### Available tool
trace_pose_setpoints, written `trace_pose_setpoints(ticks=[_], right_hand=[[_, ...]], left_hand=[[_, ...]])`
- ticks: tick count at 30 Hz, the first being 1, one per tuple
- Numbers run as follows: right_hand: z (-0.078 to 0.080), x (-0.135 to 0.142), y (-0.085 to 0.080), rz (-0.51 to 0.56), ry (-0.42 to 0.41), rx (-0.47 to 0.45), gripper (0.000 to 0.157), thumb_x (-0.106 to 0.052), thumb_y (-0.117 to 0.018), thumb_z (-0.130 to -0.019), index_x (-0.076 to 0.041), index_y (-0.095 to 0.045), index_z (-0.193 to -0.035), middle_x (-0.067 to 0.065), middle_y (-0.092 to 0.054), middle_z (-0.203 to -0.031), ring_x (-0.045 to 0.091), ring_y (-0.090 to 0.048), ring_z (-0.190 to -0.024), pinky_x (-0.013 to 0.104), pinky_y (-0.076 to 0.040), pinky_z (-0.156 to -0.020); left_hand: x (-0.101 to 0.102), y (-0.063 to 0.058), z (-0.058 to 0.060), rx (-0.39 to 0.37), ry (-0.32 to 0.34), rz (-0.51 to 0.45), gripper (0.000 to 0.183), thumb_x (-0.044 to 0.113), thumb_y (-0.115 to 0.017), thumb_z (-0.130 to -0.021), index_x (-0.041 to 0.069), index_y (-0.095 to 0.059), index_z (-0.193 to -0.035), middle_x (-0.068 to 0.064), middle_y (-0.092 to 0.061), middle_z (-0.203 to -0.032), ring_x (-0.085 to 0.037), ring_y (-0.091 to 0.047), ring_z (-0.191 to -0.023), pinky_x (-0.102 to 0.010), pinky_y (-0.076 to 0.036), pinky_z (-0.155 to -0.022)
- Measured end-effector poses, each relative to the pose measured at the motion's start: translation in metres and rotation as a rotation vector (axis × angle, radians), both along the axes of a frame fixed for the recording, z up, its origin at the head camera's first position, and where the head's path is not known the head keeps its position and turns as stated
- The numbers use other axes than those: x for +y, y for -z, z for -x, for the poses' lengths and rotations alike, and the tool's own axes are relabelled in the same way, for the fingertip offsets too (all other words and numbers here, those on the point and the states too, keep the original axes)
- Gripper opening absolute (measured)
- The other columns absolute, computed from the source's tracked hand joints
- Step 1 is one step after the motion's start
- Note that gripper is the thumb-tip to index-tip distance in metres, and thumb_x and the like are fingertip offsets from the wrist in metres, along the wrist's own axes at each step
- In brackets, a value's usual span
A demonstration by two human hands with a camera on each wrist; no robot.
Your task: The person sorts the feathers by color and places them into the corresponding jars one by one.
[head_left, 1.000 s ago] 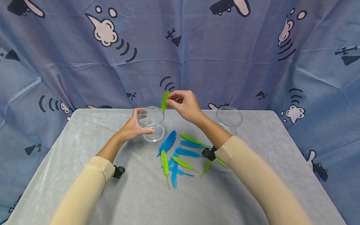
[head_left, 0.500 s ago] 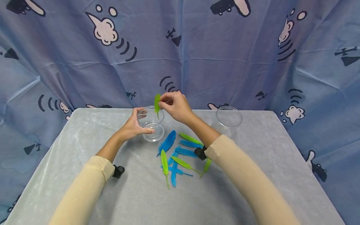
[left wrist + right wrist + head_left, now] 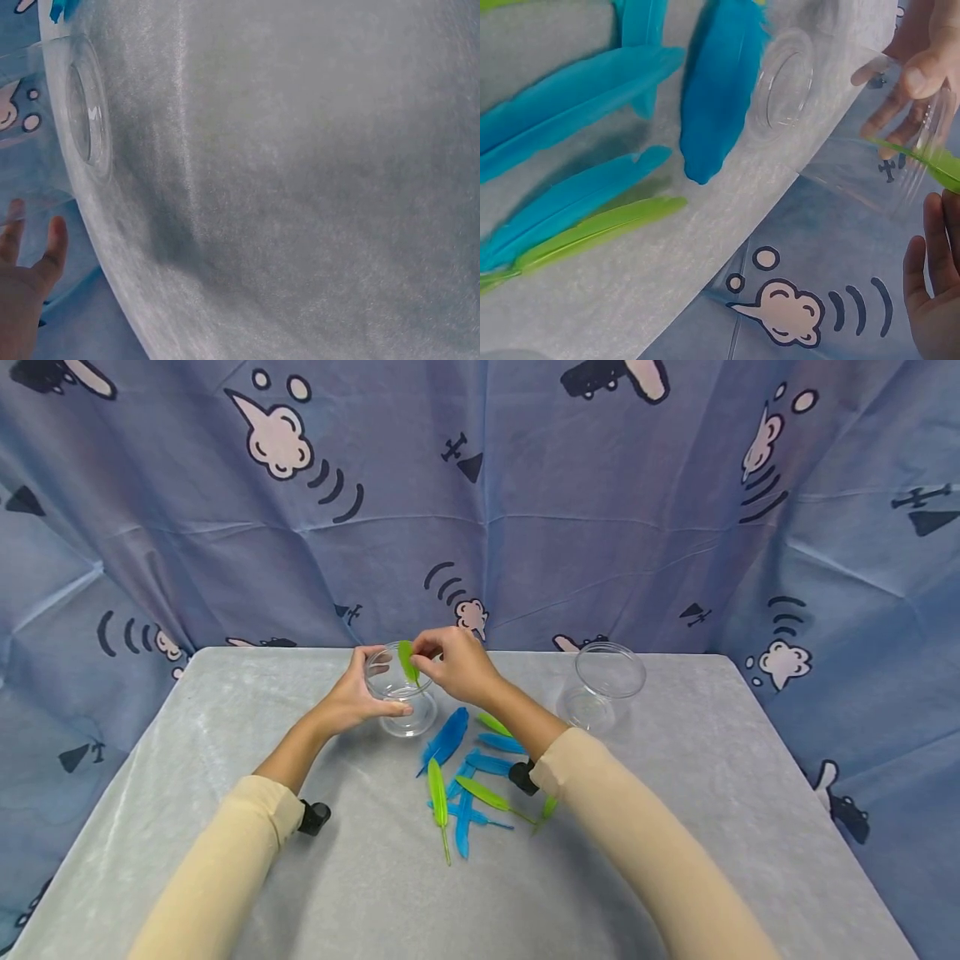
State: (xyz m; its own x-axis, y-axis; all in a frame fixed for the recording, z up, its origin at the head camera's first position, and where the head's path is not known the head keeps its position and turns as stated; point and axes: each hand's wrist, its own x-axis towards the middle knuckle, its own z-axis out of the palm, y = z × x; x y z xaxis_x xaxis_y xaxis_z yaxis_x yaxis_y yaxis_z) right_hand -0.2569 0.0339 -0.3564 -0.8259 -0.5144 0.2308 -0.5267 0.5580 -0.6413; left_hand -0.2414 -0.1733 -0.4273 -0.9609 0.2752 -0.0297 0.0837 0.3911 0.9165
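My left hand point(image 3: 351, 693), gripping a cup point(image 3: 397, 687); one green feather point(image 3: 407, 660) at its mouth, not yet released, pinched by my right hand point(image 3: 453, 664); below that hand, loose feathers point(image 3: 483, 792) remaining, blue and green; rightward, another cup point(image 3: 610, 673).

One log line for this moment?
left hand: grips clear cup | right hand: pinches green feather at cup's mouth | second clear cup: on table

Cup point(image 3: 397, 687) in the fingers of the left hand point(image 3: 351, 693): clear, smooth, glossy, plastic in appearance. Second cup point(image 3: 600, 689), right of the right hand's point(image 3: 459, 667) fingers: same finish. Green feather point(image 3: 406, 658) between the right fingertips: matt, fine-fibred. Loose feathers point(image 3: 445, 742) below the fingers: likewise, some edges ragged. Table cover point(image 3: 390, 877) underneath: matt, napped cloth. Curtain point(image 3: 540, 568) beyond: smooth, creased cloth.
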Motion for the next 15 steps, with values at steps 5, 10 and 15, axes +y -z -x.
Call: trace_pose_setpoints(ticks=[5, 10, 15], right_hand=[[-0.001, -0.001, 0.002, -0.034, -0.003, -0.009, 0.009, -0.011, -0.067, -0.096, -0.008, -0.074, -0.1, 0.001, -0.072, -0.093, 0.014, -0.066, -0.089, 0.027, -0.053, -0.082], [-0.002, 0.002, 0.002, -0.043, -0.022, -0.007, 0.011, -0.012, -0.067, -0.096, -0.007, -0.074, -0.104, 0.003, -0.073, -0.098, 0.016, -0.067, -0.093, 0.03, -0.054, -0.085], [-0.003, 0.012, -0.001, -0.017, -0.032, -0.011, 0.014, -0.011, -0.068, -0.095, -0.006, -0.073, -0.107, 0.004, -0.073, -0.101, 0.016, -0.067, -0.094, 0.036, -0.053, -0.089]], left_hand=[[0.0, 0.001, 0.001, 0.0, -0.003, 0.004, 0.101, 0.014, -0.085, -0.08, 0.007, -0.013, -0.151, -0.022, -0.028, -0.156, -0.036, -0.027, -0.145, -0.057, -0.034, -0.11], [0.0, 0.0, 0.001, 0.0, -0.004, 0.007, 0.103, 0.017, -0.085, -0.079, 0.006, -0.012, -0.151, -0.022, -0.028, -0.156, -0.036, -0.027, -0.145, -0.057, -0.033, -0.111], [0.0, 0.0, 0.0, -0.002, -0.007, 0.004, 0.103, 0.013, -0.085, -0.079, 0.005, -0.012, -0.151, -0.022, -0.028, -0.156, -0.036, -0.027, -0.146, -0.058, -0.029, -0.113]])
